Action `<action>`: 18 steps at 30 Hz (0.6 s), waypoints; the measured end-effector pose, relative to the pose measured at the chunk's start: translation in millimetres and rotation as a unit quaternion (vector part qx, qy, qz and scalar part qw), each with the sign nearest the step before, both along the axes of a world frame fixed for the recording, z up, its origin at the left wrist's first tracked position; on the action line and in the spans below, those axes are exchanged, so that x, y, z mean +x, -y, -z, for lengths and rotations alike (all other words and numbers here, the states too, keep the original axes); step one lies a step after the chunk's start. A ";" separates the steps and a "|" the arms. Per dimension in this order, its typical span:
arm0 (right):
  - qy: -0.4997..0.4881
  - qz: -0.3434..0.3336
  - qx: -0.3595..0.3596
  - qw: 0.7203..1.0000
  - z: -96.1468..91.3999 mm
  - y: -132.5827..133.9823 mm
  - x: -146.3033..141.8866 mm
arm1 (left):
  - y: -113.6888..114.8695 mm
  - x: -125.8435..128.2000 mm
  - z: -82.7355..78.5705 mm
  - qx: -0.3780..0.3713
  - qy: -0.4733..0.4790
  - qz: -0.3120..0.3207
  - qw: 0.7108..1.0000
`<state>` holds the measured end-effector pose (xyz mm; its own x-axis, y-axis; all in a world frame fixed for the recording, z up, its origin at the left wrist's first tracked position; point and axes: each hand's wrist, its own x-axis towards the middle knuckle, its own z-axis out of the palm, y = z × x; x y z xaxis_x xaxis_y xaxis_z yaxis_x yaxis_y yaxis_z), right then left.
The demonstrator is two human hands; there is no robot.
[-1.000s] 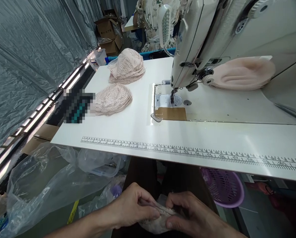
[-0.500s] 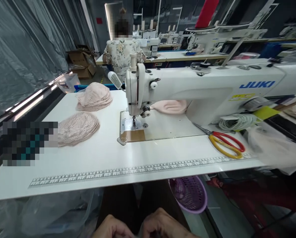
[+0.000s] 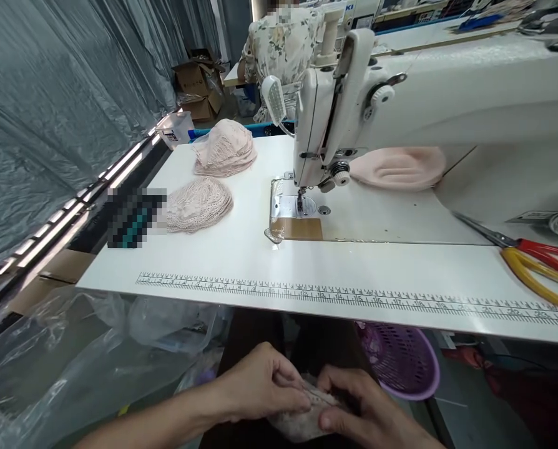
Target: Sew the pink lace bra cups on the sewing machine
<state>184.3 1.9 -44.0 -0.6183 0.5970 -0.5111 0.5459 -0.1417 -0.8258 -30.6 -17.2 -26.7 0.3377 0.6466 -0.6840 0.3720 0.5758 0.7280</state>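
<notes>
Over my lap, below the table edge, both hands grip one piece of pale pink lace fabric. My left hand pinches its left side between thumb and fingers. My right hand is closed on the right side, thumb on top. Part of the fabric is hidden by the fingers. Above on the table stands a white sewing machine, its needle area beyond my hands. Two stacks of lace cup-shaped pieces, a nearer stack and a farther stack, lie to the left.
Scissors with red and yellow handles lie at the right. Smooth pink cup pieces rest behind the machine arm. A purple basket stands below the table; clear plastic bags hang at the left. A person sits ahead.
My view has turned right and down. Both hands have come up further into view, and the lace fabric between them now shows.
</notes>
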 end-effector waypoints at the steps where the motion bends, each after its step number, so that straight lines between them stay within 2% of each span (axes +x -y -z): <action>1: -0.004 0.004 -0.002 1.000 0.3 0.0 -0.6 | 0.8 -0.6 -0.4 0.002 0.003 0.000 1.000; 11: -0.015 0.016 -0.015 1.000 9.2 2.4 -1.2 | 2.0 -8.8 -1.6 -0.025 0.104 -0.011 0.994; 18: -0.017 0.007 -0.021 1.000 19.5 4.1 -2.8 | 6.4 -15.2 3.4 -0.027 0.101 -0.008 0.995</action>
